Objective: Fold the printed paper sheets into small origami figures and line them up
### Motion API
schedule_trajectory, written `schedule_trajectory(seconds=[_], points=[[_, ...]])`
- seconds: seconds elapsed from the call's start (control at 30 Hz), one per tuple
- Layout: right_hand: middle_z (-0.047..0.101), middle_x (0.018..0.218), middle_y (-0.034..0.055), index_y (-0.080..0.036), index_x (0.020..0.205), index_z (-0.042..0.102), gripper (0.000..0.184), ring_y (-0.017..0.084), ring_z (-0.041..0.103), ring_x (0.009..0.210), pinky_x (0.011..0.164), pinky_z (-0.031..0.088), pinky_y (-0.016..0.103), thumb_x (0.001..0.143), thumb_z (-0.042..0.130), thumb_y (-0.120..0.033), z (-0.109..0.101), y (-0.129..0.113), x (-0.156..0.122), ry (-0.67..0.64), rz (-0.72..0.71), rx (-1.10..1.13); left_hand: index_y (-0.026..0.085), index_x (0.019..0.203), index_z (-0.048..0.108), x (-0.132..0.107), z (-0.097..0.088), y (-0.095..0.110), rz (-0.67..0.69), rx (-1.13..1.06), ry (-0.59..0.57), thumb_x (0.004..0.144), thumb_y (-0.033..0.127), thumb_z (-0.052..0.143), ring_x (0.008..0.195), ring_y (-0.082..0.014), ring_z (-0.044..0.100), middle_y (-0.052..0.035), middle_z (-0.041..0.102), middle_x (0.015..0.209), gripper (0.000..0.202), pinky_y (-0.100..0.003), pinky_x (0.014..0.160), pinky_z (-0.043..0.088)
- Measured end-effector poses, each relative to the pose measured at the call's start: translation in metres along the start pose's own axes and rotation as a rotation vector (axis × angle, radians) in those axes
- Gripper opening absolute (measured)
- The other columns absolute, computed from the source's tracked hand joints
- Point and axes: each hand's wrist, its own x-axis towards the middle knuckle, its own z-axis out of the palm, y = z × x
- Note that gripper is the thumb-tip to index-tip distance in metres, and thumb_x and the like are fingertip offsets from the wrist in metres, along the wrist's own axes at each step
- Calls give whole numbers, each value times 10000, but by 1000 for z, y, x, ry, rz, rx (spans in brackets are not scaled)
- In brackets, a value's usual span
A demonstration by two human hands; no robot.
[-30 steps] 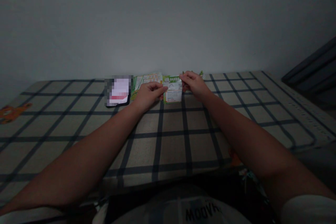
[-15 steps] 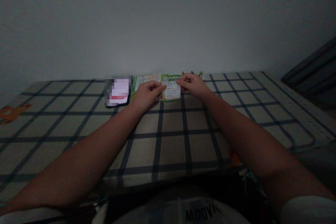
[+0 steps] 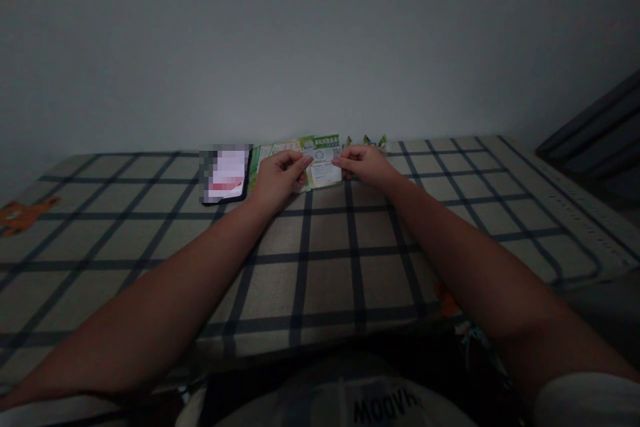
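Note:
A small green and white printed packet (image 3: 324, 161) is held between both hands just above the checked bed sheet (image 3: 325, 260), near the wall. My left hand (image 3: 278, 177) pinches its left edge with thumb and fingers closed. My right hand (image 3: 364, 163) pinches its right edge the same way. Behind the left hand lies another green and orange printed sheet (image 3: 273, 152), flat on the bed. More green packets (image 3: 375, 141) show just behind my right hand.
A dark phone (image 3: 226, 175) with a lit screen lies on the sheet left of my left hand. An orange printed patch (image 3: 20, 213) marks the sheet at far left. A grey wall runs along the far edge, and dark furniture (image 3: 595, 140) stands at right.
Both hands have carried the packet a little farther from me and to the left, toward the wall. The packet now sits partly over the sheet behind it.

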Motion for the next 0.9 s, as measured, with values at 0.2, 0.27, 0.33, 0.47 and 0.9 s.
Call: schedule_trajectory(seconds=[0.2,0.27,0.33,0.47,0.9], points=[[574,597,-19,-172,693,591,329,99,513,567,558,411,246,799,742,-445,4,-6,-2,45,-11,-31,190,849,715,-1,1,1,-11,16,24,774,474,764,501,-93,512,30,592,589,297,-210,498,410],[575,610,-15,-169,696,590,319,103,518,573,567,410,251,801,735,-434,5,-7,-2,65,-33,-54,184,888,731,-1,1,2,-11,24,29,776,479,759,515,-100,523,26,595,593,316,-218,511,423],[582,619,-11,-166,700,599,310,105,522,581,574,409,254,804,723,-431,6,-6,-2,88,-59,-81,178,963,742,-1,1,3,-3,9,45,776,481,761,525,-104,533,24,602,605,357,-226,532,443],[589,616,-14,-167,712,614,315,103,515,583,580,404,255,800,710,-455,6,-2,-1,163,-104,-108,163,1063,752,0,0,1,13,-27,64,782,509,756,521,-100,534,16,623,620,446,-228,534,455],[586,598,-19,-160,749,659,401,91,503,557,557,424,242,764,742,-553,5,-5,-2,206,-81,-33,164,800,734,2,-2,-6,75,79,-23,755,495,773,496,-100,508,15,608,578,336,-226,496,383]])
